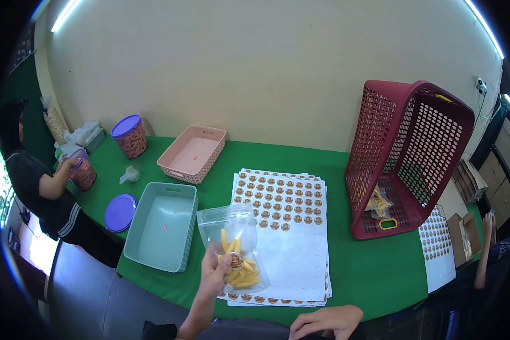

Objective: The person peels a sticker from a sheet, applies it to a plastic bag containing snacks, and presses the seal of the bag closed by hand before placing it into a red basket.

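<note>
My left hand [212, 277] is closed on a clear zip pouch [211, 224] and holds it upright over the sheets. Yellow stick-shaped snacks [245, 279] lie in the lower part of the pouch, and a round brown sticker [236, 260] shows on its front beside my thumb. Low at the table's front edge, my right hand [330, 321] is held loosely with fingers stretched to the left and nothing visible in it. Behind the pouch lies a stack of white sheets [292, 258] with rows of round brown stickers; the lower part of the top sheet is bare.
A green tray [163, 226], a pink tray [192, 152] and a purple lid [120, 213] lie left. Purple-lidded jar [131, 139] stands behind. A maroon basket [374, 130] on its side holds filled pouches [381, 203]. One person [31, 181] handles another jar left; another person's arm [483, 255] shows right.
</note>
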### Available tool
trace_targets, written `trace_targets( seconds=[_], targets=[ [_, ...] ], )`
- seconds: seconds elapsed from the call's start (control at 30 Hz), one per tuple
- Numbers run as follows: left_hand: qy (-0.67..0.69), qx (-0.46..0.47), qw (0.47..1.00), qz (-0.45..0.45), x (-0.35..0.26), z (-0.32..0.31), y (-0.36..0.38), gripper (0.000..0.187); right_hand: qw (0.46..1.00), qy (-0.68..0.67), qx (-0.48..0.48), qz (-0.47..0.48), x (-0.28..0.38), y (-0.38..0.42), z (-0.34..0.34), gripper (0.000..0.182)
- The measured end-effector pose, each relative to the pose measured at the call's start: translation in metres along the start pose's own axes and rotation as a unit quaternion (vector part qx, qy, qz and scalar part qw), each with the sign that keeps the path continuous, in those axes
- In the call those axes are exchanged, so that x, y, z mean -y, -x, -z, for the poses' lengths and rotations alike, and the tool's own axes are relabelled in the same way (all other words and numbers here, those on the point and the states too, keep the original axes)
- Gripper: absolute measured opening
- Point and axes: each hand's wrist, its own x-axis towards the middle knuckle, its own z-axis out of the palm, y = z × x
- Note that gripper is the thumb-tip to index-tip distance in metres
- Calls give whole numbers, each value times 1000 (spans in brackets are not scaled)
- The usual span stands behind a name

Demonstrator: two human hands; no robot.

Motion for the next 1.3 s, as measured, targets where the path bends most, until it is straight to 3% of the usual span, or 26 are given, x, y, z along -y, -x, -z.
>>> trace_targets(
  seconds=[0.03,0.07,0.13,0.27,0.33,0.57,0.63,0.67,0.73,0.77,0.8,0.83,0.87,0.93,1.0,1.03,1.17,1.23,1.3],
  targets=[
    [15,-7,1000,-9,-1,1,-1,33,999,25,21,9,2,2,-1,54],
    [28,-14,999,-19,-3,3,-2,34,999,26,21,9,3,3,-1,54],
    [31,-10,999,-22,-4,6,-3,37,996,-16,59,-70,3,5,0,48],
    [28,-11,999,-23,-10,8,-2,37,994,-17,78,-71,-1,4,1,36],
    [33,-10,999,-18,-11,7,-2,37,999,0,53,11,-10,5,-5,25],
    [19,-32,999,-27,-10,3,-3,31,999,-22,18,39,-19,6,-8,14],
    [17,-29,999,-24,-7,1,-4,30,964,-151,-69,-205,-27,11,-13,26],
    [-14,-26,999,-30,-2,0,-6,28,946,-97,-214,-224,-22,-5,-16,19],
    [-47,-28,998,-22,4,-9,-4,27,869,72,-471,-129,-63,-29,-18,43],
    [-82,-5,996,-18,5,-17,-3,27,822,127,-539,-135,-75,-40,-12,62],
    [-115,18,993,-17,7,-25,-2,27,808,84,-568,-129,-85,-49,-5,75],
    [-116,14,993,-8,10,-30,1,27,814,43,-566,-124,-88,-56,-1,79],
    [-141,37,989,-21,13,-35,3,26,813,-1,-569,-119,-93,-61,-1,72],
    [-170,55,983,-30,9,-34,3,25,826,2,-551,-121,-93,-69,1,54],
    [-157,18,987,26,2,-32,2,24,824,-81,-553,-90,-95,-71,1,33],
    [-140,18,989,48,4,-27,0,24,829,-112,-534,-121,-92,-67,4,26],
    [-137,-3,989,58,15,-19,1,24,814,0,-567,-128,-104,-60,6,28],
    [-171,6,985,3,20,-16,-1,24,792,89,-586,-148,-95,-66,8,31],
    [-185,8,983,18,21,-19,-3,24,815,19,-554,-167,-111,-67,11,29]
  ],
)
